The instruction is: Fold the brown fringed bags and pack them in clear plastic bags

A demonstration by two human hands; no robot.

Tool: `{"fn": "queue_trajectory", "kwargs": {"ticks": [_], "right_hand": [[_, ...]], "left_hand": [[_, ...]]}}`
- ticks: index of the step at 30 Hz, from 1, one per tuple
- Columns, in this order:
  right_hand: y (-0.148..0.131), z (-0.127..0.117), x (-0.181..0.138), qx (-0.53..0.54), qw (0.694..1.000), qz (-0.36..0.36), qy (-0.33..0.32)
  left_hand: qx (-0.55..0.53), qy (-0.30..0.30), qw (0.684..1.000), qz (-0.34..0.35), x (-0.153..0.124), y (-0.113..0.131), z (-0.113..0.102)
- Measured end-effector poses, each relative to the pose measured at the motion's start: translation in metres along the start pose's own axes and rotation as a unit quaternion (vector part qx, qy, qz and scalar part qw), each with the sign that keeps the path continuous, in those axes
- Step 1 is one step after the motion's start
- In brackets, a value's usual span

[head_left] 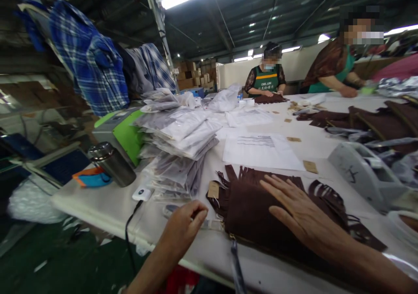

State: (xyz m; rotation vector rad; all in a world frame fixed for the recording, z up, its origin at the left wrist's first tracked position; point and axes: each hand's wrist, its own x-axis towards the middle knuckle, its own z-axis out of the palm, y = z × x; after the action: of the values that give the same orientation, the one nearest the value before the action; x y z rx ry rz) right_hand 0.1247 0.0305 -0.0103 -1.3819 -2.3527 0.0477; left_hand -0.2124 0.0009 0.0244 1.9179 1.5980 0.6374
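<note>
A dark brown fringed bag (248, 207) lies flat on the table in front of me, its zipper along the near edge. My right hand (294, 207) rests on top of it, fingers stretched out and flat. Left of the bag, my left hand (187, 222) is closed with curled fingers; whatever they may hold is hidden. A kraft tag (213, 189) lies on the bag's left fringe. From the zipper end a dark wrapped strap (237, 265) runs toward the table's front edge.
Left stands a tall stack of plastic-bagged items (178, 155), with a steel thermos (112, 163) and a green-grey machine (122, 133) beyond. A printed sheet (261, 150) lies behind the bag. To the right are a tape dispenser (369, 176) and more brown bags (385, 120). Two co-workers stand across.
</note>
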Motion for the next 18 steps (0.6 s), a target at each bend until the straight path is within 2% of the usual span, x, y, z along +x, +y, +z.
{"fn": "queue_trajectory", "kwargs": {"ticks": [1, 3, 6, 8, 11, 15, 18], "right_hand": [[-0.01, 0.006, 0.008, -0.009, 1.0, -0.028, 0.0], [-0.024, 0.025, 0.019, -0.024, 0.996, -0.08, -0.022], [-0.029, 0.052, 0.025, -0.034, 0.991, -0.115, -0.063], [-0.026, 0.059, 0.025, -0.031, 0.99, -0.114, -0.076], [-0.024, 0.056, 0.024, -0.016, 0.99, -0.109, -0.086], [-0.026, 0.043, 0.025, 0.005, 0.99, -0.097, -0.098], [-0.032, 0.035, 0.027, 0.042, 0.994, -0.084, -0.062]], "left_hand": [[0.057, 0.042, 0.997, 0.012, 0.014, 0.001, -0.001], [0.127, 0.082, 0.988, 0.013, 0.043, 0.001, 0.002], [0.155, 0.075, 0.985, 0.002, 0.077, -0.003, 0.018], [0.161, 0.064, 0.985, 0.002, 0.089, -0.006, 0.028], [0.147, 0.059, 0.987, 0.001, 0.095, -0.009, 0.035], [0.083, 0.075, 0.994, -0.002, 0.093, -0.012, 0.027], [0.022, 0.117, 0.993, -0.005, 0.084, -0.016, 0.018]]}}
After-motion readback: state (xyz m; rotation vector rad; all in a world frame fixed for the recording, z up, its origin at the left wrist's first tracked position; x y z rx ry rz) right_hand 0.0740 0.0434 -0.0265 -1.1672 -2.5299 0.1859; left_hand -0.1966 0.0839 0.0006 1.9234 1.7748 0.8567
